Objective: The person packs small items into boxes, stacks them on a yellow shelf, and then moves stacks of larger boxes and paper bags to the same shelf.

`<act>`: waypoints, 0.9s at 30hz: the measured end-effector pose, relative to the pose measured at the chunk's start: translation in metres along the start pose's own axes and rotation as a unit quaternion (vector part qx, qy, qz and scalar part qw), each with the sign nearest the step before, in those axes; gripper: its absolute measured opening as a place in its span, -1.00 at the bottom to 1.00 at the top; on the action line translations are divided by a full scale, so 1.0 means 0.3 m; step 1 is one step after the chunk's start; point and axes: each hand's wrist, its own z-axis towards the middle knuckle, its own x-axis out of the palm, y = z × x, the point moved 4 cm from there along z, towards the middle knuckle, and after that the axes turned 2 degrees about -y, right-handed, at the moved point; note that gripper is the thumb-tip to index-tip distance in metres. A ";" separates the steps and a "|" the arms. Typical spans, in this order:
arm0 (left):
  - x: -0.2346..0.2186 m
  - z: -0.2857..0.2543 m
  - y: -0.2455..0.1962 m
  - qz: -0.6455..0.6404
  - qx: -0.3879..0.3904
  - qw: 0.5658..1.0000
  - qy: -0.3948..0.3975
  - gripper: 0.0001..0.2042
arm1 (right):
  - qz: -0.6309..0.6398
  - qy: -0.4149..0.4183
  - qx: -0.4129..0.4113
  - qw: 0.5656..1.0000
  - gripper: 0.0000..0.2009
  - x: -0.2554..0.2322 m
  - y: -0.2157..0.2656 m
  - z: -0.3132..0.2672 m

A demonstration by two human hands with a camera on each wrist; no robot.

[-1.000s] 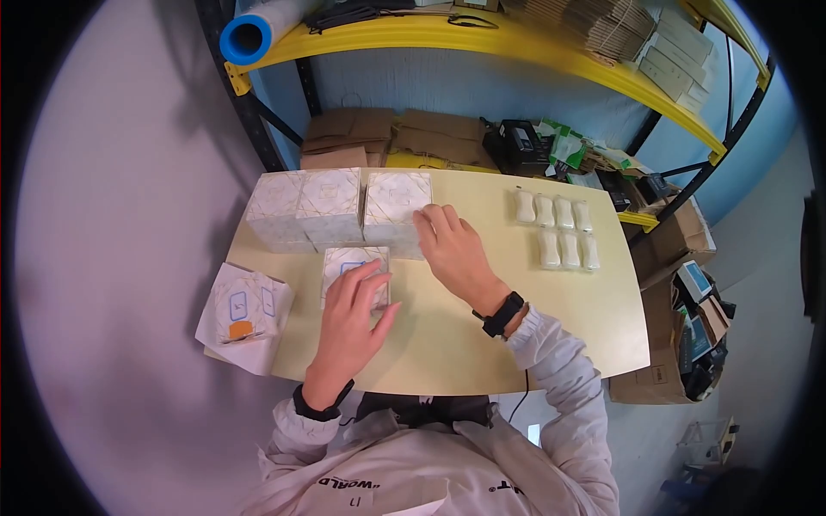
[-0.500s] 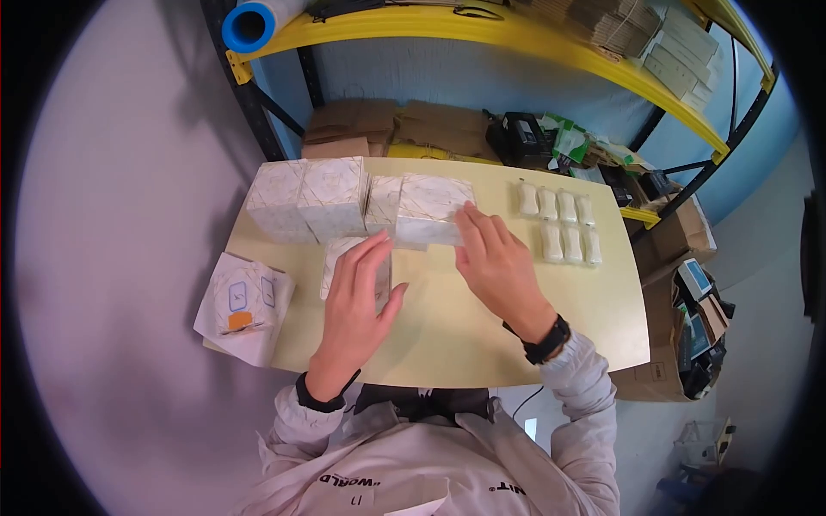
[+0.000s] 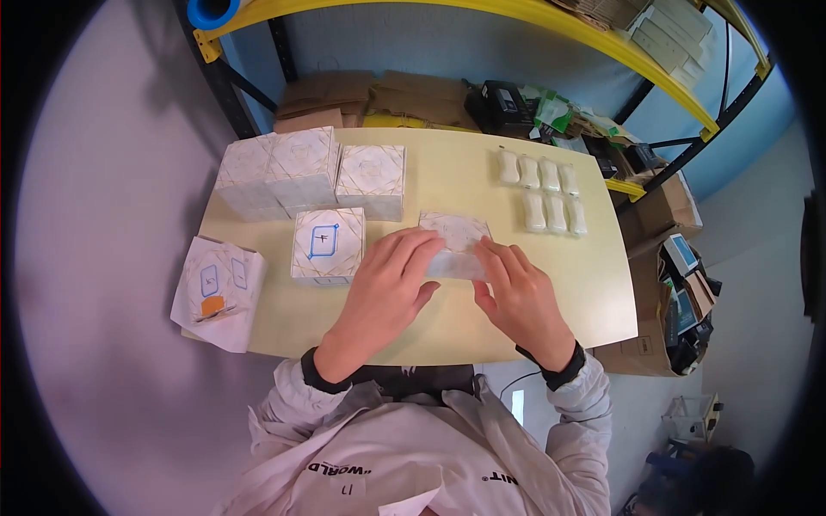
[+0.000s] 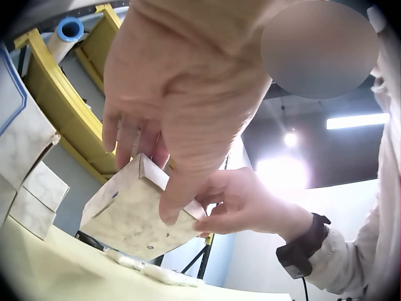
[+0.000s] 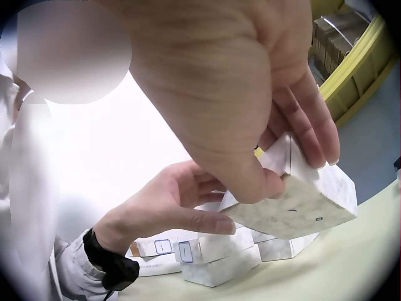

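Note:
A white marbled box [image 3: 453,236] with gold lines stands between my hands over the middle of the table. My left hand [image 3: 387,275] grips its left side, with the thumb along the near face [image 4: 135,216] and the fingers behind. From the right, my right hand [image 3: 520,292] holds the same box, fingertips at its top edge and thumb on the near side [image 5: 276,210]. To the left of my left hand sits a similar box [image 3: 327,245] with a blue frame and a dark mark drawn on its top.
More marbled boxes [image 3: 301,163] stand in a row at the back left. Another box [image 3: 219,279], with an orange patch, sits on white sheet at the left edge. Several small pale wrapped packs [image 3: 533,211] lie at the back right. A yellow shelf [image 3: 482,13] spans behind the table [image 3: 585,301].
My right hand has pulled a box off the back row toward me. My left hand has moved right from the blue-marked box and now holds the pulled box too.

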 end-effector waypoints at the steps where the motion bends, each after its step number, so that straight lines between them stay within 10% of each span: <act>1: 0.019 -0.010 0.005 0.005 0.005 1.000 0.006 -0.36 | 0.001 0.003 0.001 1.000 -0.49 0.003 0.000 -0.012; 27: 0.063 -0.085 0.006 0.045 0.052 0.994 0.086 -0.52 | 0.056 0.014 -0.019 0.998 -0.46 0.040 -0.005 -0.120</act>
